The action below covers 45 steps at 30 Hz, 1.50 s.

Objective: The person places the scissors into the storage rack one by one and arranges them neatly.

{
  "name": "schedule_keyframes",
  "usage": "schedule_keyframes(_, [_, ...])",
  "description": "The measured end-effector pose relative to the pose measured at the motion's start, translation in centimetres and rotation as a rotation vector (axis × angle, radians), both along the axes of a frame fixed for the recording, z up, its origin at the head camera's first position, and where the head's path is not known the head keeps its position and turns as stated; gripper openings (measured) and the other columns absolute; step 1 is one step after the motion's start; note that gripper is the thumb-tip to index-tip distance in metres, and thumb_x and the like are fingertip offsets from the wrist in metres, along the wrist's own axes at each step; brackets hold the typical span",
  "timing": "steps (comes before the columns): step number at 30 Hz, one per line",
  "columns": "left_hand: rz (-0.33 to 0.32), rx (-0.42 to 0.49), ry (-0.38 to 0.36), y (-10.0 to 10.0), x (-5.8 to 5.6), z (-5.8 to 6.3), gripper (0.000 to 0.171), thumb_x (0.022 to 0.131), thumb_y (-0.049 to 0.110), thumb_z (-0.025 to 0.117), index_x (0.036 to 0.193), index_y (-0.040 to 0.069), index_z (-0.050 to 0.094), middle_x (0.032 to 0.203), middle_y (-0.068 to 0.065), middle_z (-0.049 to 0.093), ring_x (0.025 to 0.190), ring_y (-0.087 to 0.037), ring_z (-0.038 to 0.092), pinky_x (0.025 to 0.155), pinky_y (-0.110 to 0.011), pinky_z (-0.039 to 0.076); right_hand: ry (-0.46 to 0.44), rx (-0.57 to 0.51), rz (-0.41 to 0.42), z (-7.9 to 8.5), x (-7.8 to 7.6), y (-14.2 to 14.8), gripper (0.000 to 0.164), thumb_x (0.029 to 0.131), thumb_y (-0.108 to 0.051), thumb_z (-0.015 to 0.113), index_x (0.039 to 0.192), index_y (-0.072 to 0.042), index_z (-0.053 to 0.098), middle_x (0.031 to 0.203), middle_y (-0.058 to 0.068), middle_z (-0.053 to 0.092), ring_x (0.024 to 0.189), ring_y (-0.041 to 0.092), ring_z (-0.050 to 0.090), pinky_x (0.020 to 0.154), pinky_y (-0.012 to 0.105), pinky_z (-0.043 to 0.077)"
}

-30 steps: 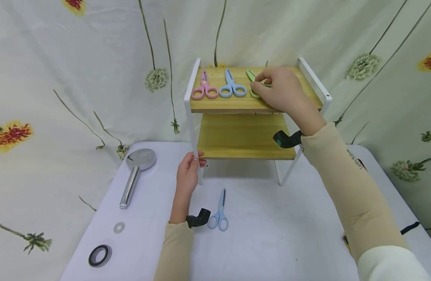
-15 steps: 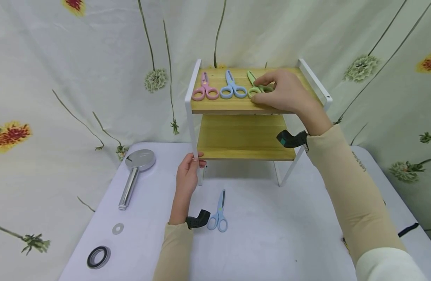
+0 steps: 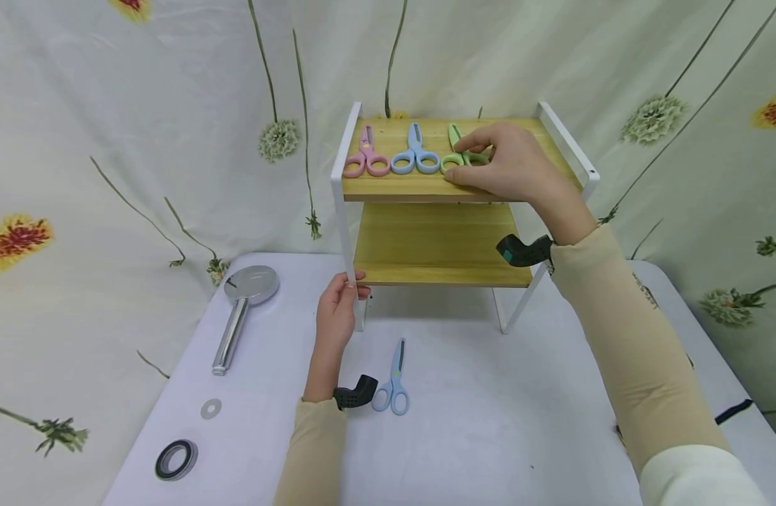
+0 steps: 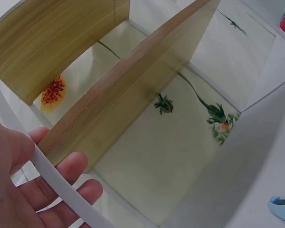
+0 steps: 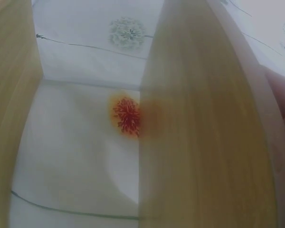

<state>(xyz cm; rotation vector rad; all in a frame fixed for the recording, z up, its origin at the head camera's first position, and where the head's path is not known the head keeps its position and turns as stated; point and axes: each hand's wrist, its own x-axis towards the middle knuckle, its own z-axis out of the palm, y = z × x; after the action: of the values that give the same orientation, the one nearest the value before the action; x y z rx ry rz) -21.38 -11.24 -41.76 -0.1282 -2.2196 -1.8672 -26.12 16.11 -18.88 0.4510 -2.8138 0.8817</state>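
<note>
A two-tier rack [image 3: 438, 239] with wooden boards and white side frames stands on the table. My left hand [image 3: 336, 313] grips its left side frame by the lower board; in the left wrist view, the fingers [image 4: 72, 166] curl round the white bar. Above, my right hand [image 3: 514, 161] pinches green scissors [image 3: 455, 135] lying on the top board, thumb near the left handle loop and index finger higher up; the hand covers part of them. To their left lie blue scissors [image 3: 415, 149] and pink scissors [image 3: 366, 149], blades pointing back. The right wrist view shows mostly the boards [image 5: 204, 118].
More blue scissors [image 3: 396, 379] lie on the white table [image 3: 476, 422] in front of the rack. At left are a shower head [image 3: 236, 323], a grey washer [image 3: 211, 408] and a black-and-silver ring [image 3: 176, 459]. A flowered cloth [image 3: 185, 105] hangs behind.
The green scissors' handles have swung a little to the left, bringing them more in line with the other pairs. My right thumb has moved lower and left. The left hand keeps its grip.
</note>
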Motion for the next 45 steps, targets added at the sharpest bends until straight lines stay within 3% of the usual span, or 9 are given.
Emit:
schedule_keyframes(7, [-0.001, 0.012, 0.004, 0.0, 0.0, 0.0, 0.028, 0.108, 0.008, 0.040, 0.120, -0.003, 0.063, 0.102, -0.028, 0.068, 0.092, -0.015, 0.064, 0.098, -0.043, 0.052, 0.015, -0.003, 0.003, 0.1, 0.2, -0.1, 0.052, 0.087, -0.041, 0.074, 0.129, -0.009, 0.070, 0.134, 0.013, 0.067, 0.114, 0.032, 0.060, 0.096, 0.046, 0.046])
schedule_keyframes(14, [0.004, 0.016, -0.008, -0.1, 0.0, 0.3, 0.029, 0.108, 0.010, 0.040, 0.121, -0.001, 0.064, 0.102, -0.026, 0.068, 0.097, -0.024, 0.065, 0.100, -0.044, 0.051, 0.022, -0.019, 0.000, 0.2, 0.3, -0.1, 0.058, 0.087, -0.041, 0.074, 0.135, -0.010, 0.066, 0.135, 0.019, 0.065, 0.114, 0.034, 0.060, 0.097, 0.047, 0.045])
schedule_keyframes(21, [0.004, 0.019, -0.009, -0.2, -0.1, 0.4, 0.029, 0.108, 0.010, 0.040, 0.121, -0.001, 0.063, 0.103, -0.027, 0.068, 0.098, -0.026, 0.065, 0.102, -0.053, 0.050, 0.062, -0.086, -0.016, 0.0, 0.4, -0.1, 0.061, 0.085, -0.039, 0.074, 0.138, -0.010, 0.063, 0.131, 0.020, 0.066, 0.105, 0.032, 0.061, 0.088, 0.039, 0.046])
schedule_keyframes(25, [0.001, 0.020, -0.004, -0.3, -0.1, 0.3, 0.029, 0.108, 0.010, 0.040, 0.122, -0.001, 0.063, 0.104, -0.028, 0.067, 0.099, -0.027, 0.064, 0.103, -0.054, 0.049, 0.117, -0.128, -0.042, -0.2, 0.7, -0.2, 0.057, 0.086, -0.038, 0.073, 0.136, -0.011, 0.065, 0.128, 0.018, 0.067, 0.103, 0.028, 0.058, 0.085, 0.034, 0.044])
schedule_keyframes(28, [-0.001, 0.024, -0.009, -0.3, -0.2, 0.1, 0.029, 0.108, 0.011, 0.040, 0.122, -0.001, 0.063, 0.104, -0.027, 0.067, 0.100, -0.027, 0.064, 0.102, -0.050, 0.050, 0.273, -0.233, -0.050, -1.1, 1.3, -0.2, 0.046, 0.088, -0.030, 0.071, 0.129, -0.009, 0.069, 0.119, 0.018, 0.068, 0.097, 0.019, 0.055, 0.083, 0.028, 0.043])
schedule_keyframes(33, [-0.004, 0.033, -0.022, -0.3, 0.0, -0.2, 0.028, 0.108, 0.010, 0.040, 0.121, -0.001, 0.063, 0.104, -0.027, 0.067, 0.100, -0.027, 0.065, 0.101, -0.044, 0.050, 0.700, -0.547, 0.104, -5.0, 3.9, -0.2, 0.023, 0.085, -0.006, 0.068, 0.100, 0.010, 0.073, 0.087, 0.012, 0.069, 0.083, 0.003, 0.056, 0.076, 0.017, 0.046])
schedule_keyframes(35, [-0.006, 0.029, -0.023, -0.3, 0.0, -0.3, 0.029, 0.108, 0.011, 0.040, 0.122, -0.001, 0.063, 0.104, -0.027, 0.068, 0.100, -0.027, 0.064, 0.102, -0.045, 0.050, 0.745, -0.623, 0.176, -7.2, 5.5, -0.4, 0.017, 0.083, 0.000, 0.066, 0.093, 0.013, 0.071, 0.083, 0.002, 0.068, 0.081, 0.000, 0.056, 0.075, 0.016, 0.047])
schedule_keyframes(38, [-0.010, 0.019, -0.018, -0.3, 0.0, -0.2, 0.029, 0.109, 0.011, 0.040, 0.122, 0.000, 0.063, 0.105, -0.027, 0.068, 0.102, -0.030, 0.064, 0.104, -0.049, 0.049, 0.650, -0.660, 0.238, -10.8, 7.8, -0.9, 0.012, 0.081, 0.006, 0.066, 0.091, 0.013, 0.070, 0.083, -0.004, 0.067, 0.080, 0.000, 0.058, 0.073, 0.015, 0.048])
schedule_keyframes(45, [-0.002, 0.011, -0.018, -0.1, 0.0, -0.3, 0.030, 0.109, 0.013, 0.040, 0.122, 0.000, 0.063, 0.105, -0.026, 0.068, 0.103, -0.032, 0.065, 0.104, -0.052, 0.049, 0.245, -0.546, 0.196, -18.9, 10.5, -2.7, 0.016, 0.087, 0.003, 0.070, 0.102, 0.002, 0.074, 0.086, 0.013, 0.073, 0.079, 0.002, 0.058, 0.070, 0.019, 0.051])
